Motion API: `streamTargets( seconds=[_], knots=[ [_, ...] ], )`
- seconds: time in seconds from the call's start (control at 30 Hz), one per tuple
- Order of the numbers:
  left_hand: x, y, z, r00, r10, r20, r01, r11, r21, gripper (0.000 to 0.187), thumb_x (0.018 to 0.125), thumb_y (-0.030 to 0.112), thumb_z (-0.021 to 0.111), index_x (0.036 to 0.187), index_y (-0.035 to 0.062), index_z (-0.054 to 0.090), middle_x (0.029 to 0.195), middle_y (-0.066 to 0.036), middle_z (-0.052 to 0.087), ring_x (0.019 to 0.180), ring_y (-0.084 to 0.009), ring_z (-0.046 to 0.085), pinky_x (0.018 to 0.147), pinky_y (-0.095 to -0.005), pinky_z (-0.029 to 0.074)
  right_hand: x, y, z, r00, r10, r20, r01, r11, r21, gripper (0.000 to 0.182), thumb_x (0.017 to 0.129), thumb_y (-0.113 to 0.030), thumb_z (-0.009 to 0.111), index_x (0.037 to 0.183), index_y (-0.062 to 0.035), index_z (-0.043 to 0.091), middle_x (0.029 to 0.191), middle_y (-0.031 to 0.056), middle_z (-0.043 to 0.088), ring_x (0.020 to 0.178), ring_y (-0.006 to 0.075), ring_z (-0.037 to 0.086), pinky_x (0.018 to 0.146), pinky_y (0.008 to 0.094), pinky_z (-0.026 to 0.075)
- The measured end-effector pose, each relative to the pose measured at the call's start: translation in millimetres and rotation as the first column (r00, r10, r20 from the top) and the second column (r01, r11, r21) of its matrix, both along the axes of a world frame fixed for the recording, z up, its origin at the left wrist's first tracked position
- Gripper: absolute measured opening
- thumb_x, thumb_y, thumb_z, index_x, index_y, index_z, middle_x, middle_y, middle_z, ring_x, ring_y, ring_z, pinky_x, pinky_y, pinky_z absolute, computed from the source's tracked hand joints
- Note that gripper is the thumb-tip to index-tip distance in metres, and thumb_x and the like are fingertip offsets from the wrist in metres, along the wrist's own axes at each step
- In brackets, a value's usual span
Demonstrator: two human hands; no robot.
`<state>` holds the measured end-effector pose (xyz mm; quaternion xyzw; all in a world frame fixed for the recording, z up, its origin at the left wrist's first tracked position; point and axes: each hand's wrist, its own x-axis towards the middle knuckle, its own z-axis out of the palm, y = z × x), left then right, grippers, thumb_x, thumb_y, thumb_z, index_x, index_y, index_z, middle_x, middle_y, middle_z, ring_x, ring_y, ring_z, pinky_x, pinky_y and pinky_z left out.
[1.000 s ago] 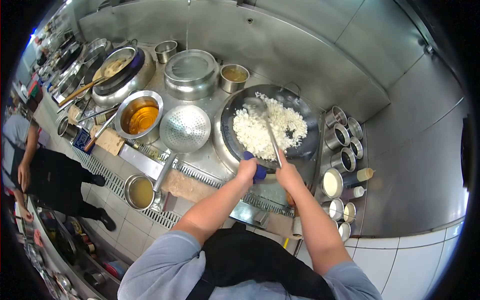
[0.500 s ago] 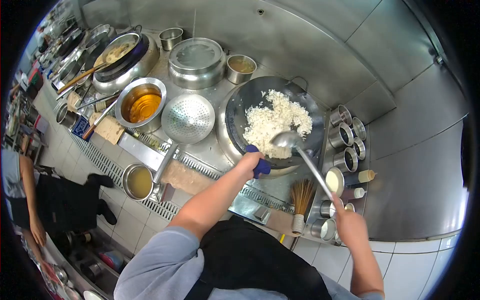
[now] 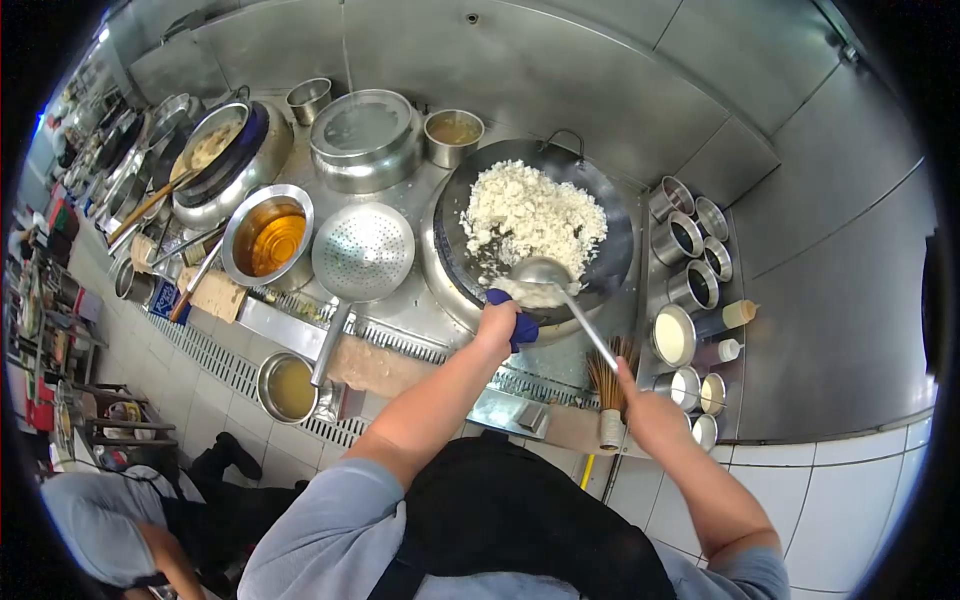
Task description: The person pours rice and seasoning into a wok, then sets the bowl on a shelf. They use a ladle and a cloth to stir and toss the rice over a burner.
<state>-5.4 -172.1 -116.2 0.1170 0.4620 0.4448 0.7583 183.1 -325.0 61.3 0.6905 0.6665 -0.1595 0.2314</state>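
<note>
The wok (image 3: 540, 235) sits on the steel tabletop (image 3: 400, 310) at the twelve o'clock side of the person, its heap of white rice (image 3: 530, 215) loose and pale, so the frying looks partway through. A ladle (image 3: 545, 275) carries a scoop of rice at the wok's six o'clock rim. The left hand (image 3: 497, 325) clamps the cloth-wrapped handle (image 3: 518, 325); the right hand (image 3: 650, 415) grips the ladle's end.
</note>
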Motion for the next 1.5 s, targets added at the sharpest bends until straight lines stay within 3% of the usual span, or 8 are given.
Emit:
streamTargets(
  seconds=[0.27, 0.47, 0.6, 0.67, 0.9, 1.3, 1.47, 1.5],
  knots=[
    [1, 0, 7, 0.998, -0.066, -0.004, 0.066, 0.998, -0.008, 0.010, 0.075, 0.007, 0.051, 0.085, 0.0052, 0.049, 0.071, -0.007, 0.052, 0.058, -0.0231, 0.057, 0.051, -0.0357, 0.049, -15, 48, -56, 0.992, -0.087, -0.090, 0.107, 0.959, 0.262, 0.075, 0.083, -0.006, 0.043, 0.147, -0.0160, 0.007, 0.082, 0.0247, 0.063, 0.072, 0.0398, 0.063, 0.066, 0.0502, 0.050],
    [3, 2, -3, 0.998, -0.002, -0.064, 0.006, 0.998, 0.064, 0.010, 0.075, 0.006, 0.051, 0.085, 0.0048, 0.050, 0.072, -0.007, 0.052, 0.059, -0.0213, 0.056, 0.052, -0.0341, 0.048, 9, 4, 31, 0.992, -0.122, 0.019, 0.122, 0.992, -0.038, 0.071, 0.086, -0.011, 0.047, 0.147, -0.0261, 0.013, 0.089, 0.0269, 0.062, 0.078, 0.0402, 0.063, 0.072, 0.0495, 0.048],
    [3, 5, -5, 0.996, -0.017, -0.086, 0.020, 0.999, 0.038, 0.009, 0.075, 0.006, 0.051, 0.084, 0.0050, 0.051, 0.071, -0.006, 0.053, 0.060, -0.0206, 0.056, 0.053, -0.0340, 0.049, 43, 70, -34, 0.907, -0.174, -0.383, 0.348, 0.821, 0.452, 0.068, 0.086, -0.014, 0.053, 0.145, -0.0249, 0.021, 0.092, 0.0267, 0.063, 0.073, 0.0381, 0.064, 0.064, 0.0460, 0.051],
    [1, 0, 4, 0.998, -0.020, -0.052, 0.022, 0.999, 0.044, 0.007, 0.075, 0.005, 0.051, 0.082, 0.0049, 0.051, 0.070, -0.006, 0.053, 0.060, -0.0202, 0.056, 0.053, -0.0338, 0.049, 11, 106, -56, 0.594, -0.417, -0.687, 0.692, 0.701, 0.172, 0.069, 0.086, -0.014, 0.054, 0.146, -0.0231, 0.020, 0.097, 0.0242, 0.063, 0.070, 0.0312, 0.065, 0.055, 0.0405, 0.052],
    [-1, 2, -4, 0.994, -0.058, -0.096, 0.063, 0.997, 0.048, 0.011, 0.076, 0.011, 0.053, 0.086, 0.0049, 0.052, 0.070, -0.006, 0.054, 0.055, -0.0194, 0.056, 0.047, -0.0325, 0.046, -4, 61, -30, 0.858, -0.114, -0.501, 0.286, 0.916, 0.282, 0.065, 0.086, -0.018, 0.053, 0.144, -0.0283, 0.025, 0.094, 0.0301, 0.061, 0.085, 0.0452, 0.060, 0.076, 0.0458, 0.048],
    [-54, -45, 30, 0.955, -0.276, 0.108, 0.281, 0.959, -0.025, 0.030, 0.089, 0.030, 0.061, 0.101, 0.0033, 0.056, 0.079, -0.004, 0.060, 0.061, -0.0125, 0.057, 0.051, -0.0271, 0.048, -31, 46, -1, 0.890, -0.217, -0.402, 0.341, 0.901, 0.269, 0.058, 0.090, -0.018, 0.050, 0.143, -0.0248, 0.028, 0.091, 0.0289, 0.062, 0.082, 0.0382, 0.064, 0.075, 0.0424, 0.050],
    [-68, -59, 24, 0.961, -0.249, 0.118, 0.250, 0.968, 0.005, 0.031, 0.090, 0.033, 0.058, 0.102, 0.0044, 0.055, 0.082, -0.005, 0.061, 0.060, -0.0123, 0.057, 0.050, -0.0266, 0.047, 1, 33, -68, 0.720, 0.130, -0.681, 0.264, 0.857, 0.443, 0.058, 0.092, -0.013, 0.047, 0.145, -0.0202, 0.025, 0.096, 0.0179, 0.067, 0.076, 0.0286, 0.066, 0.072, 0.0387, 0.051],
    [-67, -59, 21, 0.955, -0.261, 0.137, 0.264, 0.964, -0.003, 0.032, 0.091, 0.035, 0.056, 0.102, 0.0049, 0.055, 0.082, -0.005, 0.061, 0.059, -0.0125, 0.057, 0.049, -0.0267, 0.047, -6, 54, -71, 0.559, -0.193, -0.806, 0.409, 0.910, 0.066, 0.057, 0.092, -0.014, 0.047, 0.145, -0.0206, 0.025, 0.095, 0.0157, 0.067, 0.073, 0.0262, 0.065, 0.070, 0.0372, 0.051]
  ],
)
